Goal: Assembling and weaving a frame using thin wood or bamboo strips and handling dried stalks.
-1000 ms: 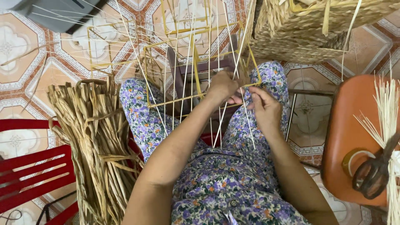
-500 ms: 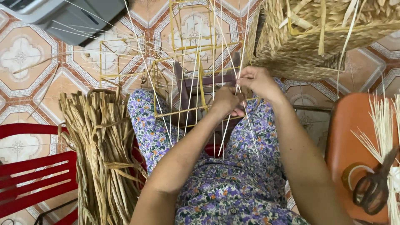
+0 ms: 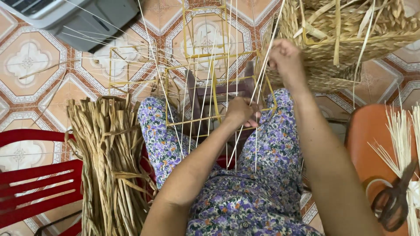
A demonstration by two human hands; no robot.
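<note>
A yellow wire frame [image 3: 218, 87] with thin pale reed strands strung across it rests on my knees, over my floral trousers. My left hand [image 3: 239, 112] is closed on the frame's near edge and pinches strands there. My right hand [image 3: 284, 57] is raised further away, fist closed on a pale strand [image 3: 258, 89] that it pulls taut up and away from the frame. That strand runs down past my left hand.
A bundle of dried flat straw [image 3: 109, 166] lies on a red plastic chair [image 3: 30, 183] at left. A woven straw basket [image 3: 350, 39] sits top right. An orange stool [image 3: 372, 144] at right carries pale reeds and scissors [image 3: 393, 196]. A grey box [image 3: 78, 17] is top left.
My right hand has risen from beside my left hand up toward the woven basket, drawing a strand out. My left hand has stayed on the frame. The view has tilted slightly.
</note>
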